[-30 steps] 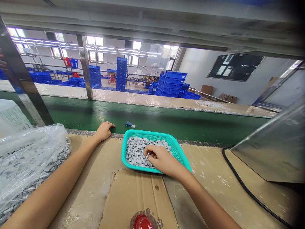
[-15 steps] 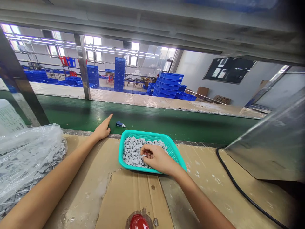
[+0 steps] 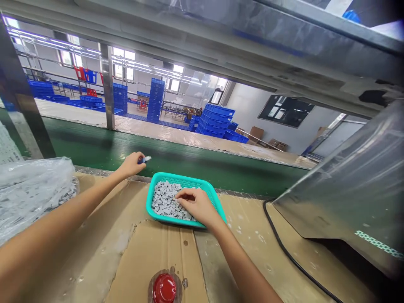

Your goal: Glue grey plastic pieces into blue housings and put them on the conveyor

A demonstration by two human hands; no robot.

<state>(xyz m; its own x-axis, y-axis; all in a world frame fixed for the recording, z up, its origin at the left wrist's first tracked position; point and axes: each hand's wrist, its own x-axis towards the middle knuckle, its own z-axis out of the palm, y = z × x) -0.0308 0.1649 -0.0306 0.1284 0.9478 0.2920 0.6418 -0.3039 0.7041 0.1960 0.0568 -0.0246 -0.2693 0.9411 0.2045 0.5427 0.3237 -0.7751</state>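
Looking straight down the bench now, and nearest of all sits a round red cap on a torn cardboard sheet laid over the worktop. Just ahead of that, the right hand is in the teal plastic tray, fingers curled and half closed, pressing down into a heap of small grey parts; whether it has a piece in its grip, you can't tell from here! Over to the left, the left hand reaches past the bench edge, fingers pinched firmly on a small blue-and-white piece, held just above the green conveyor belt. Beside that arm, a clear plastic bag lies stuffed with more grey parts. On the right, a black cable curves across the bench beneath a big steel panel. Beyond the belt runs a far bench with a steel post rising from it, and then the hall opens up: stacks of blue crates, one tall blue column, cardboard boxes by the wall, and a dark wall board up at the back.
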